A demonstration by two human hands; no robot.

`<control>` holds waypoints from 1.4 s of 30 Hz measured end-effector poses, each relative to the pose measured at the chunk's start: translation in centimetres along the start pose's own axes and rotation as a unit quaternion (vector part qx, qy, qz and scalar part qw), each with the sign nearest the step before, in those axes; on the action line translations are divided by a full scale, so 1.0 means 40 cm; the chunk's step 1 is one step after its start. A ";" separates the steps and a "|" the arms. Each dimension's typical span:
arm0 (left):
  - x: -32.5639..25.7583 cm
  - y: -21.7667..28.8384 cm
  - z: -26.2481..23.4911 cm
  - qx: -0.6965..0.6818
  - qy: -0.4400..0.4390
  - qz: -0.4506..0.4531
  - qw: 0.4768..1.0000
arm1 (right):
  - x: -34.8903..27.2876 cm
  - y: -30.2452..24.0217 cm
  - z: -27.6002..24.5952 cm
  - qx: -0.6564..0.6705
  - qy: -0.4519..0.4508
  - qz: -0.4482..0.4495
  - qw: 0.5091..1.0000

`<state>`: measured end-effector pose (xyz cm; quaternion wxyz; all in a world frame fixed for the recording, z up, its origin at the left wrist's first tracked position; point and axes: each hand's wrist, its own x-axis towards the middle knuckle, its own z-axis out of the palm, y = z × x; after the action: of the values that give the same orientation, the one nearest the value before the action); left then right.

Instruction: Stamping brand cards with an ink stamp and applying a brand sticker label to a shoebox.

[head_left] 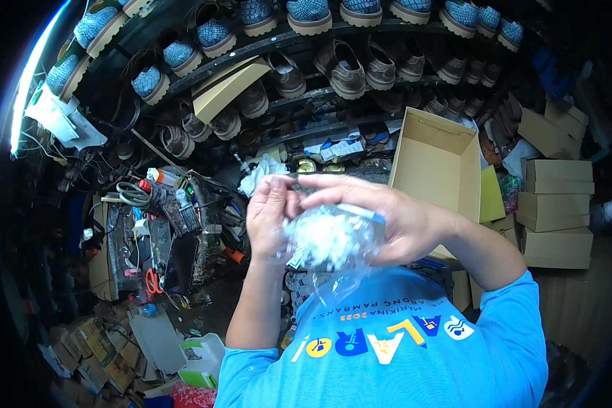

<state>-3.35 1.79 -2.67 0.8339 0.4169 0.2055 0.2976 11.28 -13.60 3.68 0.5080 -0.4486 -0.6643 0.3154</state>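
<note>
A clear plastic bag (330,238) with small white pieces in it is held up in front of my chest. My right hand (394,217) is wrapped round its right side, with the fingers reaching over the top toward the left. My left hand (268,214) is closed against the bag's upper left, thumb pressed to the curled fingers. Whether a small item sits in that pinch is too blurred to tell. Loose plastic from the bag hangs down over my blue shirt (401,353).
An open cardboard box (432,163) stands beyond my right hand, with stacked boxes (557,211) further right. Shoes (347,68) line the shelves at the back. A cluttered bench (177,224) with orange-handled scissors (154,281) lies to the left. Flattened cardboard (95,350) covers the lower left.
</note>
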 end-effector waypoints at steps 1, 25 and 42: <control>-0.001 0.009 -0.011 0.003 0.004 0.013 1.000 | -0.008 0.004 -0.005 0.000 -0.001 0.000 1.000; -0.012 0.105 -0.131 0.153 -0.102 -0.116 0.976 | -0.036 0.078 -0.023 -0.307 0.197 0.027 0.931; 0.182 0.082 -0.039 0.466 -0.305 0.031 0.830 | 0.096 0.203 -0.084 -0.154 0.081 0.103 0.979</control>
<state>0.02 9.11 -1.56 0.5509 0.8320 0.0419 0.0496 16.43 -6.98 -0.98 0.4493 -0.6115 -0.6120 0.2229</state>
